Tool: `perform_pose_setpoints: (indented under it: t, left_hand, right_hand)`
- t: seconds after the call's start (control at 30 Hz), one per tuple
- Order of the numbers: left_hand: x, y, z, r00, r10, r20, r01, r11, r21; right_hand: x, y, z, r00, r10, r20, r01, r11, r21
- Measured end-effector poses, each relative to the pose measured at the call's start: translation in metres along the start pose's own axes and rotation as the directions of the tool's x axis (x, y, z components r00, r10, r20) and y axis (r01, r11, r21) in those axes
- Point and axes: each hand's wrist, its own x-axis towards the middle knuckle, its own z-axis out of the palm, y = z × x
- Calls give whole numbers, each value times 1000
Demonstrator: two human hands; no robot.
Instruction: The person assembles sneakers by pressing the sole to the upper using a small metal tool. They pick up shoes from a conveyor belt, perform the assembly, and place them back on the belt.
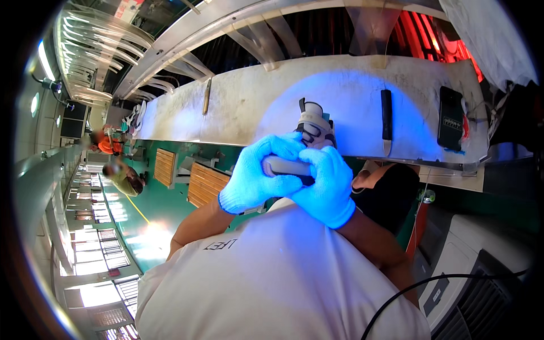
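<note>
Both my hands wear knitted gloves that look bright blue under the blue light. Between them is a grey-and-dark shoe (317,129) with straps, at the near edge of the bench. My left hand (255,174) wraps round the shoe's pale near end from the left, thumb below and fingers above. From the right, my right hand (328,187) grips the same end, its fingertips close to those of the left. The gloves cover part of the shoe, and its far end points away from me over the bench.
On the long, stained workbench (238,113) lie a black-handled knife (387,119), a black phone (450,116) and a thin wooden-handled tool (207,96). Red-lit machinery (422,34) stands behind. Slatted wooden tables (207,184) and other people are at left, a white appliance (481,249) at right.
</note>
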Motion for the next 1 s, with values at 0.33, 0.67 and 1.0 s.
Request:
perform_pose_setpoints:
  t: [0.33,0.67,1.0]
  left_hand:
    - [2,-24,-15,999,31,-39,-40,966,-254]
    - [6,-29,-24,996,90,-4,-89,986,-137]
    - [17,-34,-41,994,99,48,-92,988,-125]
  right_hand:
    - [-40,14,-10,966,246,81,-257,949,181]
    - [-24,21,-9,987,141,78,-152,974,166]
    - [-15,34,-2,995,-43,92,27,986,167]
